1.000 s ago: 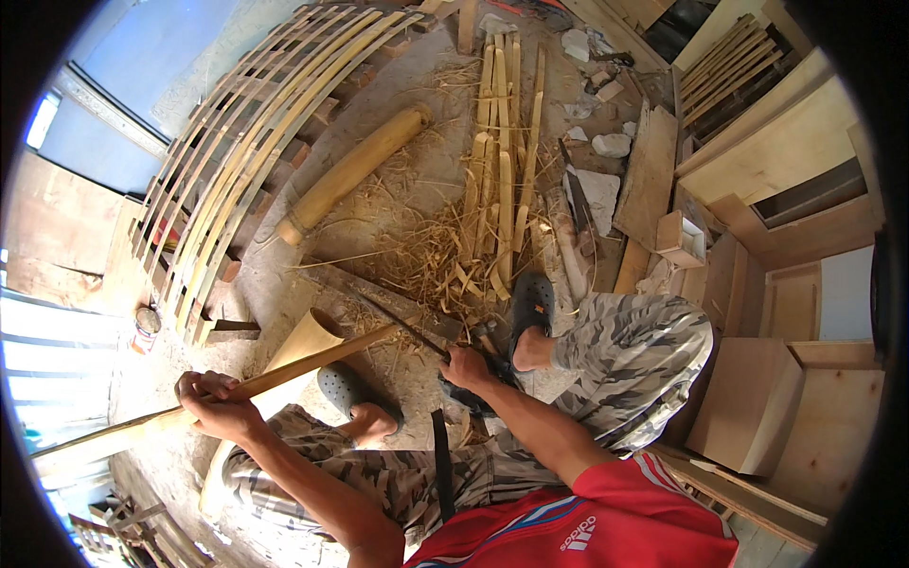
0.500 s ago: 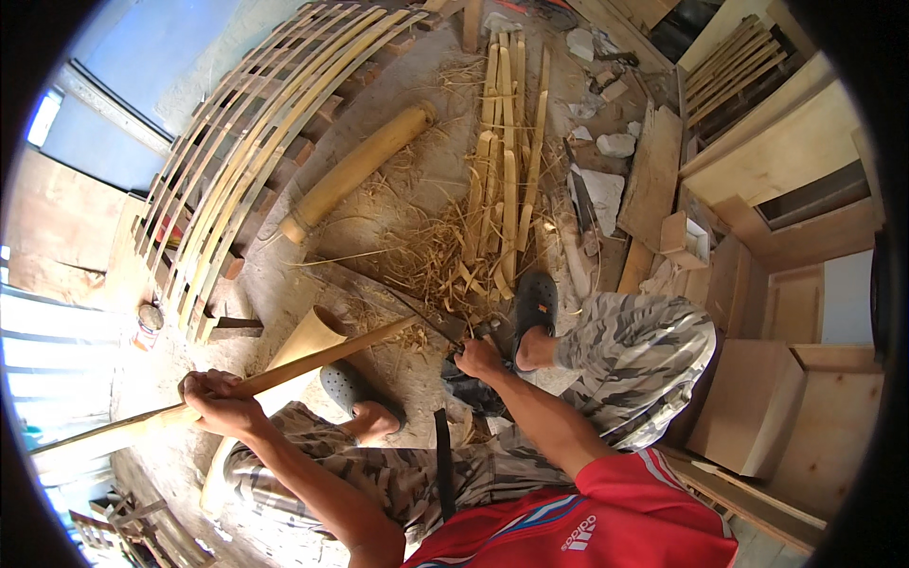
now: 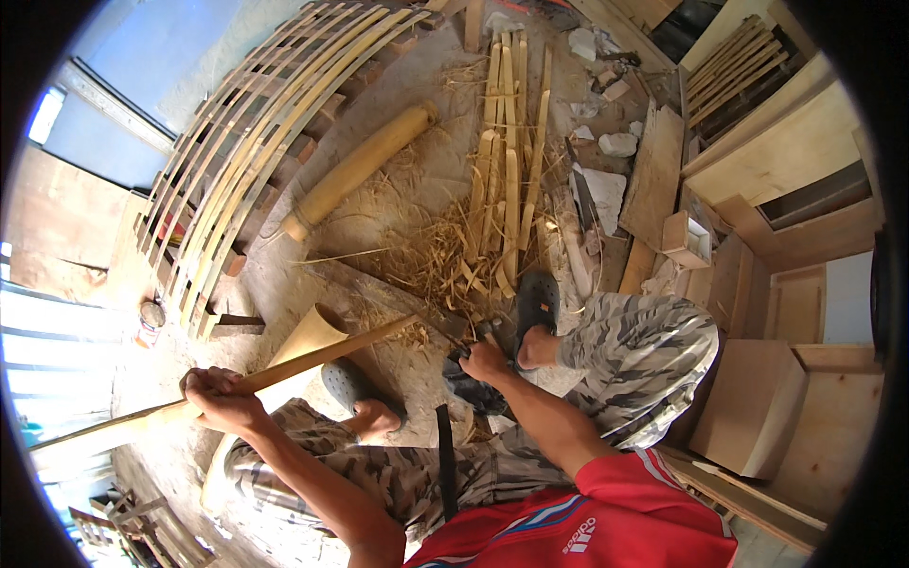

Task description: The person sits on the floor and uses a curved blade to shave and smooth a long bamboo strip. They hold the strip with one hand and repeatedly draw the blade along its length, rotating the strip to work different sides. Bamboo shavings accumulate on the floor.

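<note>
Bamboo strip point(image 3: 327, 355) through tight left grip point(image 3: 223, 399), right grip point(image 3: 485, 363) tight around a tool handle point(image 3: 463, 351)

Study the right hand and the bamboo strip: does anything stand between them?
Only the slim dark tool gripped in the right hand reaches into the gap; nothing else visible stands between that hand and the bamboo strip. The shavings lie on the floor.

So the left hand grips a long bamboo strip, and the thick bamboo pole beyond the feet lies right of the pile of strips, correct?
Not quite: the thick bamboo pole lies left of the pile of strips, as the head view shows. The left hand does grip a long bamboo strip.
</note>
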The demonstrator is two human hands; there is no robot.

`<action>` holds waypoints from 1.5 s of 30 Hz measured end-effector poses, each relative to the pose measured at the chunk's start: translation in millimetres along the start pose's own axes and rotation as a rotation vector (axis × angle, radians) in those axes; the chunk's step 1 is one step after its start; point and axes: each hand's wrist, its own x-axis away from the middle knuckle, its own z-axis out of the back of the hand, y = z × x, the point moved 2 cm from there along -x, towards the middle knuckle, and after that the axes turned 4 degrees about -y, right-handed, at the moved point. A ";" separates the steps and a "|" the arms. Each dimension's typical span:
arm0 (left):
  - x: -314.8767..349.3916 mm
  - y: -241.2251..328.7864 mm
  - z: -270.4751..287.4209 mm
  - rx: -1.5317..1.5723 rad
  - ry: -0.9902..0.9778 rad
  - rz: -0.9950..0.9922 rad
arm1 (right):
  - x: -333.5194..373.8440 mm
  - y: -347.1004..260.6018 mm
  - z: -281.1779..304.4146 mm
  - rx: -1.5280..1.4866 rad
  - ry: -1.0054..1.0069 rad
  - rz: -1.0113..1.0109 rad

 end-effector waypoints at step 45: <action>4.1 9.6 -8.1 -0.185 0.126 -0.053 | 37.1 -130.7 15.0 -0.145 0.213 0.292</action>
